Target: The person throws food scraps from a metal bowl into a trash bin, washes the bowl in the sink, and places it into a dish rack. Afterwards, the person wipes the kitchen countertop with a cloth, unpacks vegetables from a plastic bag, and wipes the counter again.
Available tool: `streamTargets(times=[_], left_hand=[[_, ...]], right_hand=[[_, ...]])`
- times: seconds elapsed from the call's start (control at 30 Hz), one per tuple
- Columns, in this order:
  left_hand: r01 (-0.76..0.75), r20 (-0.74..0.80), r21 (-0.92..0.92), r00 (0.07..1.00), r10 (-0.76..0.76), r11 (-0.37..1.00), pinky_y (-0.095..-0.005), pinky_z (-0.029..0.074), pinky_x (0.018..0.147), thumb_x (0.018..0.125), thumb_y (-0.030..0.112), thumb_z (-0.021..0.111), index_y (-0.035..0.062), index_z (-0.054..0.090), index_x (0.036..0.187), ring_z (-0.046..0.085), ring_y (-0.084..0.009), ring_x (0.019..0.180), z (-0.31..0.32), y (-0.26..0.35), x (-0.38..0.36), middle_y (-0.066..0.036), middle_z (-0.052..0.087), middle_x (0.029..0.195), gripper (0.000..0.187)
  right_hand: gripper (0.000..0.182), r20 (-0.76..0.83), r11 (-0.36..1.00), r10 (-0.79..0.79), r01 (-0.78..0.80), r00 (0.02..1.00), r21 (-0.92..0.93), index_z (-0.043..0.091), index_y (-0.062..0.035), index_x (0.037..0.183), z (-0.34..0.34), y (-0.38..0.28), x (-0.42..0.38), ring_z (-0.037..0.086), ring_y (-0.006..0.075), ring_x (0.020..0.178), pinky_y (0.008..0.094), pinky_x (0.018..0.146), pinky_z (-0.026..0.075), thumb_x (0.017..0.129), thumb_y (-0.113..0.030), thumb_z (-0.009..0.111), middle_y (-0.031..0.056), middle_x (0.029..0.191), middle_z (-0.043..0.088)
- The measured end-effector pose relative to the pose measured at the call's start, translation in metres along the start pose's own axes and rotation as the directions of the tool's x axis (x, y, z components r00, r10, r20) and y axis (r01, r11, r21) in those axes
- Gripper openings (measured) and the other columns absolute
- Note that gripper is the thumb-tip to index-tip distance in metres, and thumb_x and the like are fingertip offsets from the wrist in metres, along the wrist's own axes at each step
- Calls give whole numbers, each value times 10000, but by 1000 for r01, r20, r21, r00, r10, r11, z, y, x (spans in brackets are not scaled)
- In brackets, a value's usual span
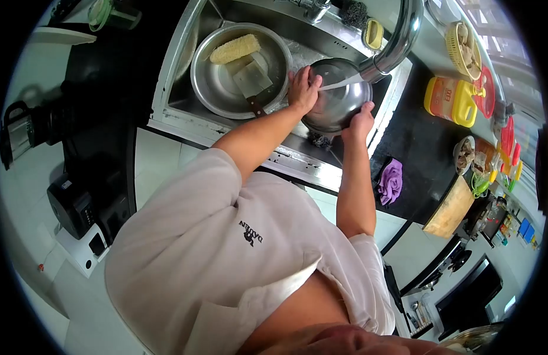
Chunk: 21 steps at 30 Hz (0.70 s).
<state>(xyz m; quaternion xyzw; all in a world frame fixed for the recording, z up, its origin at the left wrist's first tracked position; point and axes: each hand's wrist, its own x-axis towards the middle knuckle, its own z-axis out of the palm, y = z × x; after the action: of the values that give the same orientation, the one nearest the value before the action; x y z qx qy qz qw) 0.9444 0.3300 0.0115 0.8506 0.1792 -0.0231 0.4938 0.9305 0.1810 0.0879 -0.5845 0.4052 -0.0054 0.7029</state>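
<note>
A round metal bowl (pixel 339 97) is held over the right part of the sink (pixel 274 151), beneath a stream of water from the faucet (pixel 374 70). My left hand (pixel 305 90) grips its left side, with fingers resting on the metal. At the lower right edge, my right hand (pixel 361 121) is closed on the rim. To the left in the sink sits a wide metal basin (pixel 198 74). Inside the basin lie a pale yellow, rough-textured loofah-like piece (pixel 235 49) and a cleaver (pixel 252 80) with a wooden handle.
Dark scouring pads show below the bowl (pixel 320 140) and behind the sink (pixel 354 14), beside a yellow sponge (pixel 374 34). On the right counter are a yellow jug (pixel 453 100), a purple cloth (pixel 391 180), a wooden board (pixel 449 207) and a yellow basket (pixel 461 50).
</note>
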Motion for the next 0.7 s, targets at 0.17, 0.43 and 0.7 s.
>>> streamTargets(times=[0.17, 0.43, 0.7], left_hand=[[228, 389, -507, 921, -15, 831, -316, 439, 834, 908, 388, 535, 21, 541, 1138, 561, -190, 941, -12, -2, 32, -93, 604, 1007, 434], [360, 432, -399, 885, -174, 843, -281, 419, 646, 940, 345, 531, 35, 631, 930, 504, -104, 719, -56, -12, 57, -6, 587, 791, 327], [26, 421, -274, 902, 96, 961, -282, 453, 657, 920, 259, 582, 13, 583, 945, 544, -116, 739, -93, 28, 20, -35, 601, 811, 247]], right_hand=[[524, -26, 982, 188, -187, 982, 34, 502, 63, 1199, -17, -38, -22, 558, 253, 1060, 388, 978, 398, 987, -406, 401, 144, 1197, 567], [500, 112, 950, 251, -267, 961, 163, 537, 22, 1177, -32, 44, 46, 586, 264, 1021, 406, 913, 459, 957, -423, 471, 128, 1140, 601], [737, 205, 815, 535, -564, 820, 130, 382, -135, 1367, -7, 63, 59, 405, 349, 1249, 664, 999, 251, 881, -686, 323, 145, 1380, 411]])
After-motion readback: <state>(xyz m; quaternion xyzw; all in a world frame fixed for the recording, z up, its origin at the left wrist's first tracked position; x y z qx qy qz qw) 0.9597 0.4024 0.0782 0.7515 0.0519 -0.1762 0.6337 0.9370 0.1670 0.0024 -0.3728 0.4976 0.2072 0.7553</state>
